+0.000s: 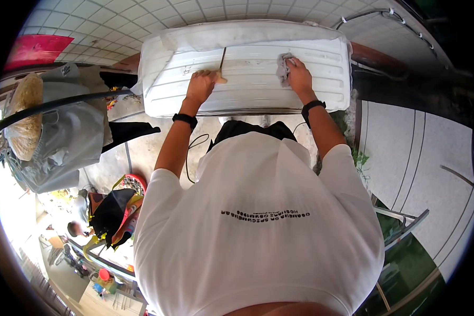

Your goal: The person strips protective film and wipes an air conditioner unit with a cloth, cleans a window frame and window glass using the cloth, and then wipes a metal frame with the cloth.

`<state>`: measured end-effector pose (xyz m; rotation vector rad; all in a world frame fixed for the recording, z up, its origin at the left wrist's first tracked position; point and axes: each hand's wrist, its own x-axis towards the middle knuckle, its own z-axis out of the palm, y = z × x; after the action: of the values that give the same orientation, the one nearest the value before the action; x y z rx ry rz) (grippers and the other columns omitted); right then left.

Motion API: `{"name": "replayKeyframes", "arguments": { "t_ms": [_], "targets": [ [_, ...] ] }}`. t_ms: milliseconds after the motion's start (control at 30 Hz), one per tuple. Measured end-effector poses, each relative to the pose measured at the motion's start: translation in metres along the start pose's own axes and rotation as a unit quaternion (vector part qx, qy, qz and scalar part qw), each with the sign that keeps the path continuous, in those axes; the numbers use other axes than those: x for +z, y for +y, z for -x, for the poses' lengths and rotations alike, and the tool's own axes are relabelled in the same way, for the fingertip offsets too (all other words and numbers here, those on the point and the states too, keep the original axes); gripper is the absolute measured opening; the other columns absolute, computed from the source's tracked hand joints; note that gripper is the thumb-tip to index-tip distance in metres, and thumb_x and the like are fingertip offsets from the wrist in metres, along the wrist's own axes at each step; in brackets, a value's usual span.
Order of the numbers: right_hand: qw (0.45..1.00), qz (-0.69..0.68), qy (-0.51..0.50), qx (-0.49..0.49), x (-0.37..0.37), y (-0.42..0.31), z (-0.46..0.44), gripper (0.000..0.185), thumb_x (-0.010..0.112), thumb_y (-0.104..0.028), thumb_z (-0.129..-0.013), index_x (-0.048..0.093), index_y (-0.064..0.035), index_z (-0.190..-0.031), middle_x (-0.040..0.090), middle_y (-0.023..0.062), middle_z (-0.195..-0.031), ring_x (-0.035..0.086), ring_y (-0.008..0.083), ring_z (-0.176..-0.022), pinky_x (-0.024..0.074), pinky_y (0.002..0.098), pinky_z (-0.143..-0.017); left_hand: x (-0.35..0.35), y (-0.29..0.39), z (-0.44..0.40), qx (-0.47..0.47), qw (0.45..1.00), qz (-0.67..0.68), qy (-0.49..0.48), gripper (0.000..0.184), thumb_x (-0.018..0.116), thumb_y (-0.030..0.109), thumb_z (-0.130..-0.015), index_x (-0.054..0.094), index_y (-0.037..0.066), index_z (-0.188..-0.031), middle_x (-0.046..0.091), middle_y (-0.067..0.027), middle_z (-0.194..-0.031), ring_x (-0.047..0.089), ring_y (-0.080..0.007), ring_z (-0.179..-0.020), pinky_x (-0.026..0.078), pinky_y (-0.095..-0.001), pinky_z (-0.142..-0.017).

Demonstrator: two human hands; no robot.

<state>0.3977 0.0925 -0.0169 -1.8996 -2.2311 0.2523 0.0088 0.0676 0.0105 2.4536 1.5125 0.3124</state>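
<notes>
A large white ribbed panel (247, 58), with grime specks and a translucent plastic sheet along its far edge, lies across the top middle of the head view. My left hand (201, 85) is closed on its left half, around a thin dark-shafted tool (223, 59) that points away from me; its exact kind does not show. Farther right, my right hand (298, 78) presses a crumpled grey cloth (284, 69) against the panel, fingers bent over it. Dark bands circle both wrists.
A tiled wall (179, 10) with a black cable (379, 16) rises behind the panel. Left of me are grey covers (73, 137), a bag of tan material (27, 113) and a red basin (134, 181). A black cord (188, 158) hangs near my left arm.
</notes>
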Motion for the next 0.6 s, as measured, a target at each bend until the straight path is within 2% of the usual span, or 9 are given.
{"name": "replayKeyframes", "arguments": {
  "t_ms": [67,100,133,200,300,333,433,567,600],
  "targets": [
    [0.997,0.043,-0.028,0.06,-0.019,0.022,-0.005,0.053,0.064,-0.002,-0.078,0.063,-0.0169,-0.129,0.058,0.0079,-0.131,0.061,0.0315,-0.115,0.0552,0.0423,-0.093,0.004,-0.001,0.006,0.004,0.999,0.044,0.023,0.023,0.068,0.011,-0.083,0.065,0.008,-0.106,0.065,-0.0127,-0.111,0.061,-0.0327,-0.107,0.046,-0.0439,-0.092],
    [0.999,0.023,0.045,0.018,0.02,0.066,-0.004,0.05,0.064,-0.007,-0.079,0.064,-0.0173,-0.128,0.06,0.0072,-0.125,0.062,0.0308,-0.111,0.056,0.0439,-0.09,0.003,0.002,0.009,-0.004,0.998,0.051,0.035,0.026,0.069,0.01,-0.082,0.064,0.007,-0.107,0.062,-0.0138,-0.116,0.059,-0.0338,-0.109,0.046,-0.0446,-0.094],
    [0.998,0.046,0.015,0.043,0.016,0.064,-0.006,0.048,0.064,-0.011,-0.08,0.064,-0.0174,-0.127,0.061,0.007,-0.124,0.062,0.0306,-0.11,0.0558,0.0452,-0.089,0.002,0.006,0.013,-0.014,0.997,0.058,0.048,0.028,0.069,0.01,-0.082,0.063,0.007,-0.109,0.06,-0.015,-0.121,0.058,-0.035,-0.111,0.045,-0.0453,-0.095],
    [0.994,0.078,-0.004,0.072,0.007,0.054,-0.012,0.039,0.063,-0.019,-0.081,0.065,-0.0163,-0.12,0.063,0.0073,-0.117,0.063,0.0305,-0.106,0.0548,0.0482,-0.084,-0.002,0.016,0.024,-0.051,0.993,0.065,0.089,0.031,0.068,0.009,-0.081,0.062,0.007,-0.111,0.056,-0.0167,-0.128,0.055,-0.0372,-0.115,0.044,-0.0469,-0.097],
    [0.98,0.027,0.197,-0.029,0.015,0.003,-0.01,0.026,0.06,-0.03,-0.084,0.068,-0.0126,-0.102,0.067,0.0088,-0.1,0.066,0.0312,-0.096,0.0523,0.0535,-0.072,0.01,0.024,0.045,-0.162,0.969,0.089,0.161,0.032,0.067,0.011,-0.084,0.059,0.008,-0.115,0.049,-0.0206,-0.136,0.047,-0.0427,-0.124,0.04,-0.0523,-0.102],
    [0.991,-0.033,0.125,0.019,0.018,-0.021,-0.014,0.022,0.061,-0.029,-0.084,0.066,-0.0108,-0.095,0.066,0.0101,-0.094,0.065,0.0312,-0.09,0.05,0.0541,-0.071,0.02,0.022,0.053,-0.214,0.953,0.085,0.198,0.034,0.067,0.013,-0.084,0.058,0.007,-0.117,0.047,-0.0223,-0.137,0.046,-0.0439,-0.125,0.039,-0.0533,-0.103],
    [0.99,-0.073,0.115,-0.044,0.018,-0.087,-0.011,0.024,0.067,-0.026,-0.081,0.064,-0.0091,-0.098,0.064,0.0101,-0.098,0.061,0.0322,-0.096,0.0464,0.0541,-0.08,0.054,0.009,0.084,-0.36,0.89,0.075,0.269,0.041,0.068,0.018,-0.085,0.055,0.007,-0.122,0.041,-0.0272,-0.142,0.042,-0.047,-0.128,0.036,-0.0559,-0.105],
    [0.974,-0.108,0.144,-0.136,0.068,-0.086,-0.021,0.032,0.067,-0.016,-0.084,0.064,-0.007,-0.114,0.062,0.0134,-0.11,0.059,0.0322,-0.106,0.0456,0.05,-0.092,0.068,-0.01,0.109,-0.543,0.788,0.077,0.281,0.051,0.068,0.026,-0.086,0.05,0.004,-0.128,0.029,-0.0296,-0.149,0.035,-0.0488,-0.133,0.034,-0.0573,-0.106],
    [0.973,-0.102,0.14,-0.152,0.066,-0.077,-0.018,0.031,0.066,-0.015,-0.085,0.064,-0.0071,-0.115,0.063,0.013,-0.11,0.059,0.0321,-0.107,0.0457,0.0497,-0.092,0.073,-0.014,0.111,-0.586,0.735,0.083,0.331,0.05,0.068,0.028,-0.087,0.053,0.0,-0.125,0.043,-0.0314,-0.14,0.043,-0.046,-0.129,0.036,-0.0548,-0.106]
  ]
}}
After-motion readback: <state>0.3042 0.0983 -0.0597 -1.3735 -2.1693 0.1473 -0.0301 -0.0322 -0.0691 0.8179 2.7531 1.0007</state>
